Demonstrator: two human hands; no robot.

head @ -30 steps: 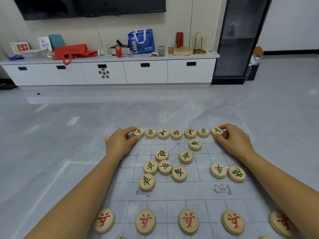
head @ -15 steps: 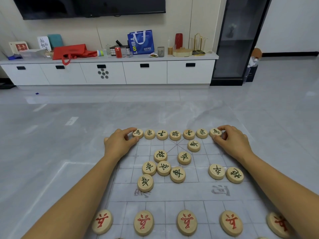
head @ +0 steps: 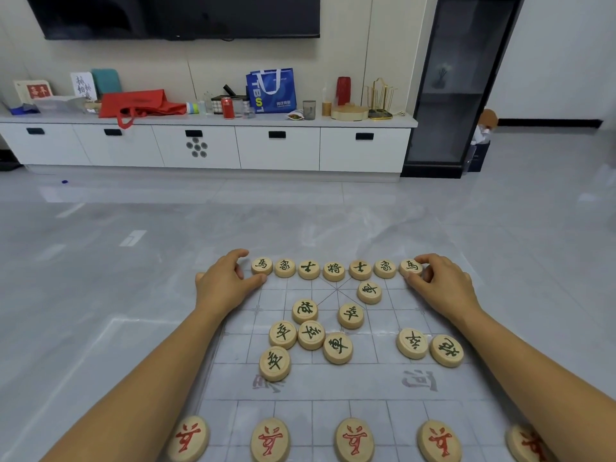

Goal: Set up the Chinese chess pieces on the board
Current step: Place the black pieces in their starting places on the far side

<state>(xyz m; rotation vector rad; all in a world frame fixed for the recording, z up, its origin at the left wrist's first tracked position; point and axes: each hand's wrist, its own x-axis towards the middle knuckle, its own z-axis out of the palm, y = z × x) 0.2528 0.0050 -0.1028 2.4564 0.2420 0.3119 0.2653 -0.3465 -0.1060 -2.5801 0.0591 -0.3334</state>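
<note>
Thumb and forefinger of the left grip (head: 225, 286) curl round the left-end piece (head: 261, 265) — a pale round wooden disc with a dark character — in the far row. The right grip (head: 443, 285) pinches the matching right-end piece (head: 410, 266). Five like discs (head: 333, 271) fill the row between them; nine loose dark-lettered discs (head: 337, 347) lie scattered mid-board. Red-lettered wooden discs (head: 354, 440) line the near edge of the clear gridded plastic board (head: 366, 381), spread flat on the grey tiled floor (head: 100, 261).

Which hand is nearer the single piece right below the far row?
Right. The right hand sits just right of the piece; the left hand is far to its left.
</note>
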